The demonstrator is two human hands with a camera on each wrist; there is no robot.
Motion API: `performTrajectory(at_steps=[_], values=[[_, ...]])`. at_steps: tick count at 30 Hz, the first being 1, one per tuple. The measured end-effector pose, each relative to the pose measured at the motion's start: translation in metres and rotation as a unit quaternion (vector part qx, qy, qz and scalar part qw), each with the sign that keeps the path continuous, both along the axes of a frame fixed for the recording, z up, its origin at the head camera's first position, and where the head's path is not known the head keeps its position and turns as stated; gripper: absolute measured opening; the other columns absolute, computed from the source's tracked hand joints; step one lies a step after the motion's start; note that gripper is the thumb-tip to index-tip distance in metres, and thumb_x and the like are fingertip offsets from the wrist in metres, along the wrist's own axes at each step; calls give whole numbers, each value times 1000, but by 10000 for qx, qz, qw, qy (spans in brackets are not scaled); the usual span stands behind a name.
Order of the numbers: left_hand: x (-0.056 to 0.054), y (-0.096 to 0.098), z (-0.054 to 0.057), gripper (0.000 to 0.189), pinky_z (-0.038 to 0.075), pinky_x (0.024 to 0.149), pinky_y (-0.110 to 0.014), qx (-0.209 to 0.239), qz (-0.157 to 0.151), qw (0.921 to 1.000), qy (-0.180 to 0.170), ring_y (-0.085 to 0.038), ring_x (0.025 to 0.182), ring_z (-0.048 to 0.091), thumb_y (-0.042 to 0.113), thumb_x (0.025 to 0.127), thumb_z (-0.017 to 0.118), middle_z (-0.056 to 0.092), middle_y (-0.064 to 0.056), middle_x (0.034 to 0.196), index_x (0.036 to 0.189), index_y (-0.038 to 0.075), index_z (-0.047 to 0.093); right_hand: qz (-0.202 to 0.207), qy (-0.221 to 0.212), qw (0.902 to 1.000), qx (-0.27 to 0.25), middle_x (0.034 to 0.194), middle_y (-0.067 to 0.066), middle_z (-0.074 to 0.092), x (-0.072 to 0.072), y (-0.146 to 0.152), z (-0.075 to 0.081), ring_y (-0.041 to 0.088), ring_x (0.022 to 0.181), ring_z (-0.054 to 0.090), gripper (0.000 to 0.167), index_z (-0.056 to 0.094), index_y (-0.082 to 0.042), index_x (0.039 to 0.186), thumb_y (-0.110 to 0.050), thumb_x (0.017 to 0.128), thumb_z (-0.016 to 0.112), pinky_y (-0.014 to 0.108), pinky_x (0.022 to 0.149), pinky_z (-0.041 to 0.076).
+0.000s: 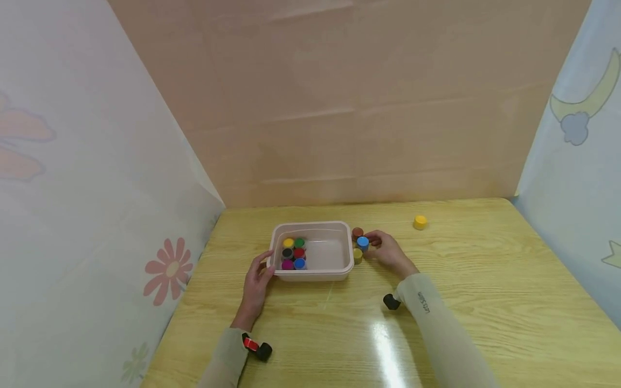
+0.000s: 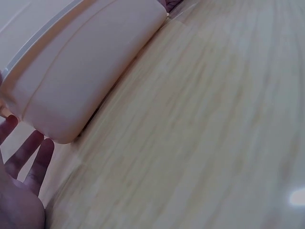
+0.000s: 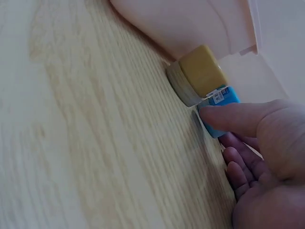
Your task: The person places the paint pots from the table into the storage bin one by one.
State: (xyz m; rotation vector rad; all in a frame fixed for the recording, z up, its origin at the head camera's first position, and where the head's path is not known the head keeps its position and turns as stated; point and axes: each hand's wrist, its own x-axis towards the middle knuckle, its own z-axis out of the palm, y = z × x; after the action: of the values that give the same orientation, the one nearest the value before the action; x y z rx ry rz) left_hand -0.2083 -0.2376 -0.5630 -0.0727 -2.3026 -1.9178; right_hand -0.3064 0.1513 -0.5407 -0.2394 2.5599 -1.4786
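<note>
A pale pink plastic tub (image 1: 310, 276) stands on the table. In its left part sit several small lidded paint pots, among them a black one (image 1: 288, 253) and a red one (image 1: 299, 253). My left hand (image 1: 256, 283) holds the tub's left end near the front corner; some fingers spread along its outer side in the left wrist view. Right of the tub, my right hand (image 1: 386, 252) pinches a blue-lidded paint pot (image 3: 219, 98) between thumb and fingers. Beside that pot are an ochre-lidded one (image 3: 202, 71) and, farther back, a brown-lidded one (image 1: 357, 232).
A yellow-lidded pot (image 1: 420, 222) stands apart at the table's back right. The wooden table (image 1: 339, 334) meets a brown papered wall (image 1: 359, 134) behind. Patterned white sheets (image 1: 97, 188) hang at both sides.
</note>
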Motion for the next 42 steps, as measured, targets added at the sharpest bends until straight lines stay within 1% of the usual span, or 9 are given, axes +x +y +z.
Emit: performTrajectory(at_steps=[4,11,19,23,27,31,34,37,42], values=[[-1,0,0,41,48,95,-17,78,15,10000,11,-25,129,49,33,107,58,46,4,156,147,27,54,-52,-14,10000,63,135,24,59,0,-1,1,38,121,54,53,57,3,138,-7,90,78,52,107,45],[1,-1,1,41,47,95,-16,302,85,9995,-16,-22,125,48,29,108,57,46,1,155,147,22,54,-179,-101,9994,274,137,24,58,3,-4,3,39,124,53,54,59,3,137,-12,89,80,55,108,45],[-1,-2,-2,41,48,95,-17,239,96,9997,-44,-22,126,48,35,108,55,45,1,155,148,24,53,-260,28,9989,399,131,25,58,4,-3,5,38,118,54,48,63,4,131,-14,90,79,54,104,46],[-1,-2,-2,41,48,94,-16,236,120,9997,4,-22,125,48,32,108,55,46,1,155,148,23,52,-206,101,9989,397,128,24,59,3,0,2,37,116,55,47,64,4,130,-16,90,80,52,102,47],[0,-1,-2,42,48,94,-17,306,104,9994,134,-22,123,50,23,109,53,46,-5,155,150,17,52,-121,144,9992,356,124,23,62,2,4,-2,35,112,57,46,63,5,129,-16,91,80,48,98,49],[1,0,-2,41,49,94,-16,396,77,9990,212,-20,123,50,18,109,52,46,-7,154,150,14,51,-82,141,9995,269,118,19,64,1,8,-3,30,106,58,45,64,4,129,-15,91,80,39,92,50],[1,0,-2,41,49,94,-16,415,61,9989,222,-21,122,50,18,109,52,46,-7,154,150,14,51,-111,89,9998,151,115,17,64,-1,10,-4,26,102,58,45,63,3,129,-15,91,80,33,88,49],[1,0,-3,41,49,94,-16,417,47,9989,201,-22,123,51,21,109,53,46,-6,154,150,15,51,-212,-1,9998,16,112,16,64,-1,11,-5,24,99,58,45,62,3,129,-15,91,80,30,84,49],[1,-2,-2,40,50,95,-17,415,41,9991,66,-23,124,50,26,108,55,46,-1,152,148,22,53,-367,-102,9991,-173,112,15,65,0,13,-7,21,98,60,48,61,2,130,-19,92,80,28,83,50]])
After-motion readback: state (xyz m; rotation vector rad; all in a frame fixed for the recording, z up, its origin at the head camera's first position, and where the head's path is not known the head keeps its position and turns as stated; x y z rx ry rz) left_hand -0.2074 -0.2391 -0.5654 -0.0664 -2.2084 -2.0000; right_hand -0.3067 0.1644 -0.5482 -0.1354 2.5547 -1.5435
